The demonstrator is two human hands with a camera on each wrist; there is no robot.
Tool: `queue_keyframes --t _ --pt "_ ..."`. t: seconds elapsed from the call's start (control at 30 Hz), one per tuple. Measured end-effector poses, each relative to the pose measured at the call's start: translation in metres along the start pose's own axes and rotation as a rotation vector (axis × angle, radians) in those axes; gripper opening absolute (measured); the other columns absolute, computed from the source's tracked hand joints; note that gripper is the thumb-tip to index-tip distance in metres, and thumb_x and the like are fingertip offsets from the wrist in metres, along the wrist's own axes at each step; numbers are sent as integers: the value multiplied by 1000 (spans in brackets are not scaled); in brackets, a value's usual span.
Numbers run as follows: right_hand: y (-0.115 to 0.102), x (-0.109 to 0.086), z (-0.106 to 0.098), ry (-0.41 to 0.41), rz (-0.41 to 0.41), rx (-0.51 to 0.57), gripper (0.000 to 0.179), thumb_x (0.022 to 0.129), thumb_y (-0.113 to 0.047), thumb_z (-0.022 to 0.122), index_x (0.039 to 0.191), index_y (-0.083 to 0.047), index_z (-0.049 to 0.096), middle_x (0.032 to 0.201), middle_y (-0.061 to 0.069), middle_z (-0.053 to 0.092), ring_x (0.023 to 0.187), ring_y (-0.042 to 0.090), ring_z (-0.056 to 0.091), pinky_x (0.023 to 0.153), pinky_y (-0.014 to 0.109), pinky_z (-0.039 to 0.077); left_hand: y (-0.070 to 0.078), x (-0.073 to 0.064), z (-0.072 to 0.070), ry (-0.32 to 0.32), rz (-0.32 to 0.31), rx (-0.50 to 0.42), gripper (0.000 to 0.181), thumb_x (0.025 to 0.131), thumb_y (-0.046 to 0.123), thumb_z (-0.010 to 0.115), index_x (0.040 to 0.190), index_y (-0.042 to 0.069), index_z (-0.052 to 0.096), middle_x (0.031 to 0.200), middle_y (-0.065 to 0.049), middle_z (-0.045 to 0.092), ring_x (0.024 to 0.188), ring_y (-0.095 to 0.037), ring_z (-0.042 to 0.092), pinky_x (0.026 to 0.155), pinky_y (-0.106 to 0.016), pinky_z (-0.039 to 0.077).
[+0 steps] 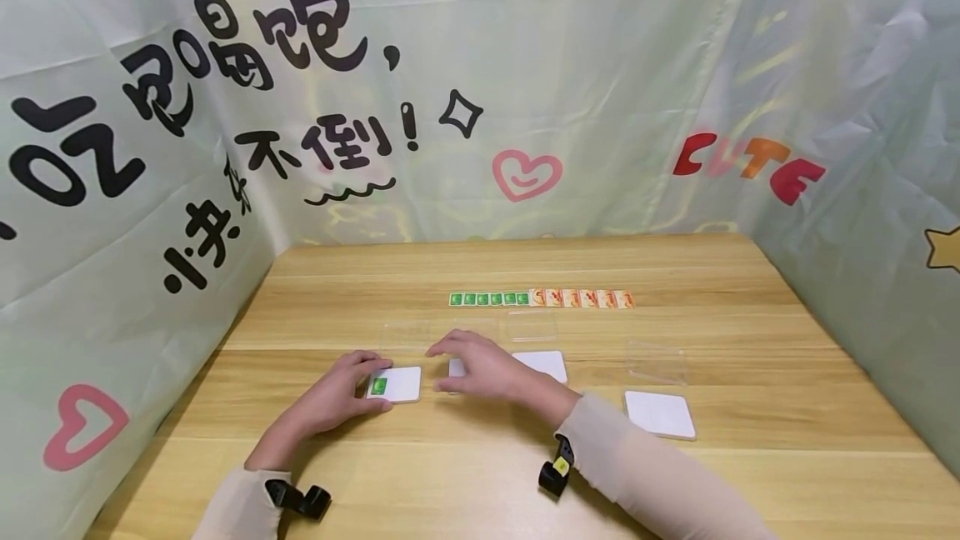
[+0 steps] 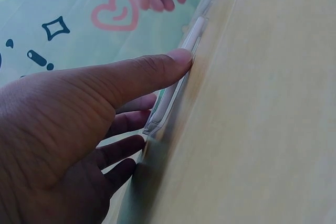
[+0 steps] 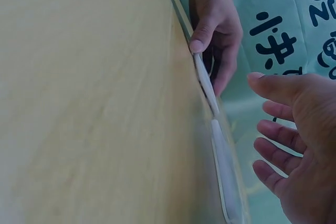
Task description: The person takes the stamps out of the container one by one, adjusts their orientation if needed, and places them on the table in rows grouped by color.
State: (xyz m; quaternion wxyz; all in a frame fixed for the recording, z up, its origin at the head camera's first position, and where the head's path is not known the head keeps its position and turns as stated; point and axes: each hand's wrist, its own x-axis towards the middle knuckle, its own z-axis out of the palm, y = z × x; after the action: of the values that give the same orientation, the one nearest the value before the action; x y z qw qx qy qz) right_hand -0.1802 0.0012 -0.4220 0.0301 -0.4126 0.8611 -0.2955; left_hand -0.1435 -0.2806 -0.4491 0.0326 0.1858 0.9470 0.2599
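My left hand point(image 1: 345, 390) holds a white card stack point(image 1: 405, 384) by its near and far edges, thumb in front and fingers behind. A small green sticker point(image 1: 379, 387) lies on the left part of that stack. In the left wrist view, a clear edge shows around the white stack point(image 2: 167, 98). My right hand point(image 1: 487, 367) hovers with spread fingers just right of it, holding nothing. Under the right hand is another white card stack point(image 1: 456, 368), mostly hidden. A further white stack point(image 1: 546, 365) shows behind the right wrist.
A row of green stickers point(image 1: 491, 299) and orange-red stickers point(image 1: 581, 298) lies toward the back of the wooden table point(image 1: 480, 473). Clear plastic covers point(image 1: 532, 326) lie behind the stacks, one more point(image 1: 657, 363) at right. A white stack point(image 1: 660, 414) sits right. Printed cloth point(image 1: 585, 65) encloses the table.
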Motion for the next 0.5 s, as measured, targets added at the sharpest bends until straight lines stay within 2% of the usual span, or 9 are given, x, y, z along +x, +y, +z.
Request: queue_keyframes --t 0.23,0.5 --pt "-5 4 9 -21 9 -48 59 87 -37 74 138 -15 54 134 3 55 124 19 50 104 35 39 -1 0 0 1 27 1 66 81 43 79 134 8 59 134 -13 52 123 -34 46 98 -56 39" --pt "-9 9 15 -28 -12 -93 61 86 -41 75 137 -14 55 132 3 56 122 18 51 103 32 40 -4 -1 -1 13 61 -5 67 81 49 76 133 10 60 132 -11 53 121 -33 49 96 -56 41"
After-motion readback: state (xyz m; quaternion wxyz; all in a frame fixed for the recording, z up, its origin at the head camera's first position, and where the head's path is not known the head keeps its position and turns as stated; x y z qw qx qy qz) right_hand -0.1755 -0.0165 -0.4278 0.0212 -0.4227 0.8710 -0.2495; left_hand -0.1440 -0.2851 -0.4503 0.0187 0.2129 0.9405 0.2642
